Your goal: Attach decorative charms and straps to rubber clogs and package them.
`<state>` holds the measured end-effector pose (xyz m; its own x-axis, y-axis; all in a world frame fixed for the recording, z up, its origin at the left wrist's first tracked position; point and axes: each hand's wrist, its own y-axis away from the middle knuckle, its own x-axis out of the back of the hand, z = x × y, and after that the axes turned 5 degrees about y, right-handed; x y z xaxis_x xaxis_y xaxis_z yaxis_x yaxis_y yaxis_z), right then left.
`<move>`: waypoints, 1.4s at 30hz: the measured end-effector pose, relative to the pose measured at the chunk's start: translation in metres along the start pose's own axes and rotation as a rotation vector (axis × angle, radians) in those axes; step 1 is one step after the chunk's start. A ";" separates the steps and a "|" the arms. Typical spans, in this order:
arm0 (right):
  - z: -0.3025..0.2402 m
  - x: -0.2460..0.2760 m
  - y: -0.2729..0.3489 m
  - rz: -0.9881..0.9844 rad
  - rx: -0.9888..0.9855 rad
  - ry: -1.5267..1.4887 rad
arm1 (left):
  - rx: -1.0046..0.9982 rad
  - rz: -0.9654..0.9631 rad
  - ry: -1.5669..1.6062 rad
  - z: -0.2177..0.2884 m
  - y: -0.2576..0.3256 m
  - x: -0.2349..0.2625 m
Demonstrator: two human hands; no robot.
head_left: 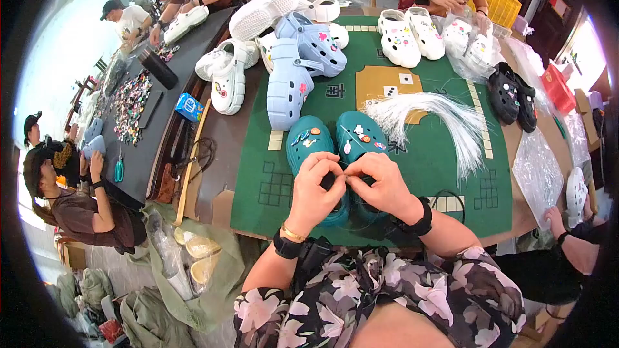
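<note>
Left hand (pixel 320 183) and right hand (pixel 382 183), thumbs and forefingers pinched narrow, over teal shoes (pixel 298 156); any held item is indistinct.

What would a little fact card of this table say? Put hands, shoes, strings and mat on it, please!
Left hand: thumb and finger pinched, over the teal clogs
Right hand: pinched too, close beside it
Between the fingers: too small to tell
Teal clogs: a pair with colourful charms, below the hands
Light blue clogs: beyond the teal pair, to the left
Black clogs: by the mat's right edge
White strings: a loose fan, right of the teal clogs
Mat: green, under the teal clogs
</note>
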<state>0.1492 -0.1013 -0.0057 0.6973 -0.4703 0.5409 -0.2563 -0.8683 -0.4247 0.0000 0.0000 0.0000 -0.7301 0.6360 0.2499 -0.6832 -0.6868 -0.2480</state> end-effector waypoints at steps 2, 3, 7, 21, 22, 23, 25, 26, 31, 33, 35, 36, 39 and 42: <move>0.000 0.000 0.000 0.002 0.073 0.023 | -0.128 0.013 -0.112 -0.002 0.000 -0.004; -0.001 0.000 0.000 0.003 0.074 0.023 | -0.128 0.013 -0.114 -0.001 0.001 -0.005; -0.007 0.000 0.000 0.004 0.127 0.111 | -0.251 0.023 -0.220 0.006 0.001 -0.009; -0.007 0.030 0.013 0.165 0.057 0.248 | -0.289 0.096 -0.667 -0.001 -0.073 0.049; -0.006 0.032 0.017 0.147 0.071 0.275 | -0.289 0.083 -0.725 -0.001 -0.087 0.053; -0.005 0.033 0.021 0.131 0.084 0.305 | -0.300 0.082 -0.723 -0.005 -0.105 0.055; -0.008 0.035 0.029 0.050 0.056 0.350 | -0.277 0.025 -0.850 -0.014 -0.140 0.054; -0.006 0.033 0.035 -0.018 0.045 0.373 | -0.278 -0.013 -0.887 -0.016 -0.156 0.052; 0.016 0.021 0.046 -0.053 0.111 0.334 | -0.269 -0.152 -1.196 -0.044 -0.217 0.046; 0.010 0.044 0.038 0.023 0.035 0.239 | -0.280 -0.181 -1.294 -0.064 -0.236 0.045; 0.001 0.079 0.031 0.140 -0.092 0.026 | -0.264 -0.226 -1.334 -0.075 -0.246 0.045; -0.009 0.102 0.026 0.177 -0.214 -0.118 | -0.339 -0.194 -1.338 -0.090 -0.253 0.050; -0.017 0.165 0.024 0.423 -0.251 -0.295 | -0.292 -0.263 -1.398 -0.082 -0.255 0.041; -0.025 0.211 0.030 0.576 -0.023 0.038 | -0.432 -0.211 -1.360 -0.075 -0.257 0.050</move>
<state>0.2718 -0.2304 0.1140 0.4164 -0.8733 0.2528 -0.6020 -0.4732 -0.6431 0.1383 0.2349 0.0057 -0.2063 -0.2812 0.9372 -0.9052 -0.3089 -0.2919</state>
